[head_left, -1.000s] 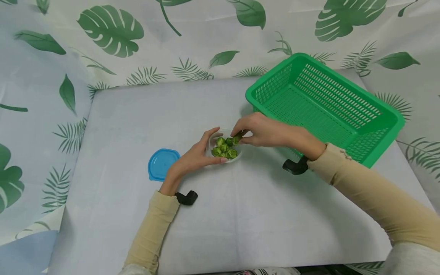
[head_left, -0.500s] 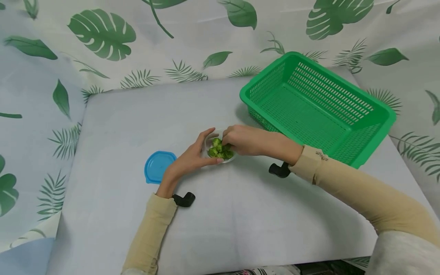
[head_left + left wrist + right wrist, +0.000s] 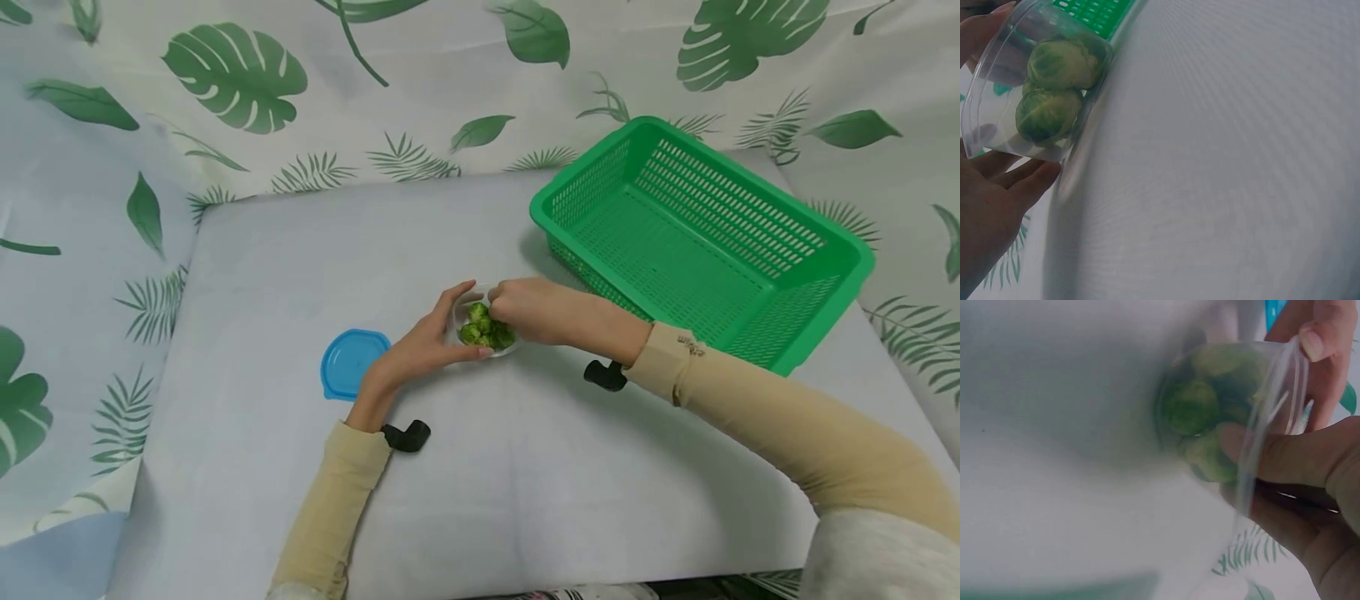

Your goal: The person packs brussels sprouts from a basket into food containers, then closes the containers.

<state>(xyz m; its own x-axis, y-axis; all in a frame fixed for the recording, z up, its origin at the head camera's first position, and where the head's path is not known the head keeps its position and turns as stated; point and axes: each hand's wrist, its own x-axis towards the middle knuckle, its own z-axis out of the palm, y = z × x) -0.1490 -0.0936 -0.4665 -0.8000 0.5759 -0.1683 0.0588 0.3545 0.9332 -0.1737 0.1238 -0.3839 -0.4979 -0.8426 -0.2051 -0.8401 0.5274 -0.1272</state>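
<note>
On the white-covered table, a small clear plastic tub (image 3: 461, 315) holds several green Brussels sprouts (image 3: 477, 312). My left hand (image 3: 422, 345) grips it from the left, thumb on the near side and fingers round the far side. The left wrist view shows sprouts (image 3: 1054, 115) through the tub's clear wall (image 3: 997, 106). My right hand (image 3: 542, 310) reaches into the tub from the right, its fingertips hidden from above. In the right wrist view, the right thumb (image 3: 1272, 453) and fingers pinch a sprout (image 3: 1210, 456) inside the rim (image 3: 1264, 415).
A blue lid (image 3: 352, 364) lies flat just left of the tub. To the back right stands a large green slotted basket (image 3: 697, 242), with nothing in it. Leaf-patterned cloth (image 3: 405, 92) hangs behind the table and along its sides.
My right hand has lowered from the tub's right rim, where it pinched a sprout, into the tub. My left hand keeps its grip on the tub. The view has shifted slightly.
</note>
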